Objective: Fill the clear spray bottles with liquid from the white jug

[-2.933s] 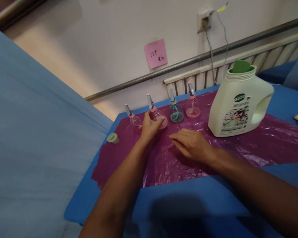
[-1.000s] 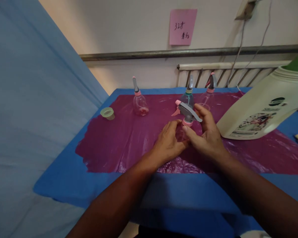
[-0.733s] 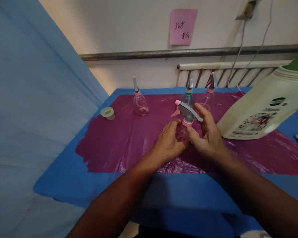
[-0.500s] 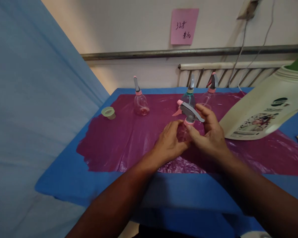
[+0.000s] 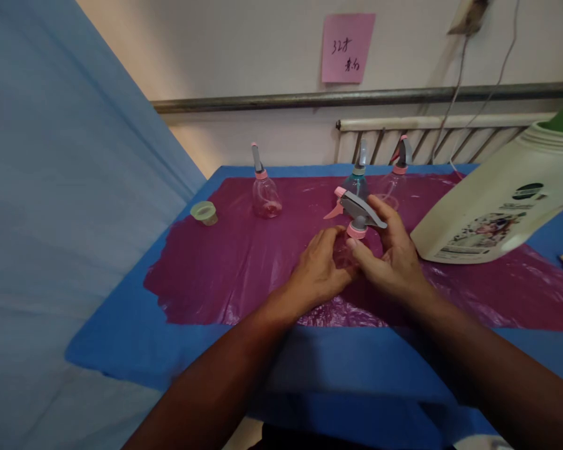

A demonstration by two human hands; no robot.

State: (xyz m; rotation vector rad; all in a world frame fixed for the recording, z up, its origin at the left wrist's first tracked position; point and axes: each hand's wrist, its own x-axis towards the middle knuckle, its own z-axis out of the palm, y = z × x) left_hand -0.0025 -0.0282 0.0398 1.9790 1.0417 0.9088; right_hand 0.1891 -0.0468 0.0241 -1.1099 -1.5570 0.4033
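Note:
A clear spray bottle (image 5: 357, 215) with a grey head, pink nozzle, pink trigger and pink collar stands between my hands at the middle of the table. My left hand (image 5: 319, 265) wraps round the lower body of the bottle, hiding much of it. At the neck, my right hand (image 5: 390, 253) has its thumb just below the pink collar and its fingers behind the bottle. Both hands are closed on it. Just behind stand a teal spray bottle (image 5: 356, 181) and another clear one with a pink collar (image 5: 395, 184).
A third standing spray bottle (image 5: 266, 199), with a little pink liquid, is farther left, near a small pale green cup (image 5: 204, 213). A large cream jug (image 5: 483, 206) leans on the right. Purple plastic film (image 5: 206, 269) covers the blue table (image 5: 122, 319). A blue curtain (image 5: 51, 187) hangs left.
Little differs. My right thumb and fingers have shifted slightly left around the neck of the spray bottle; my left hand keeps its hold.

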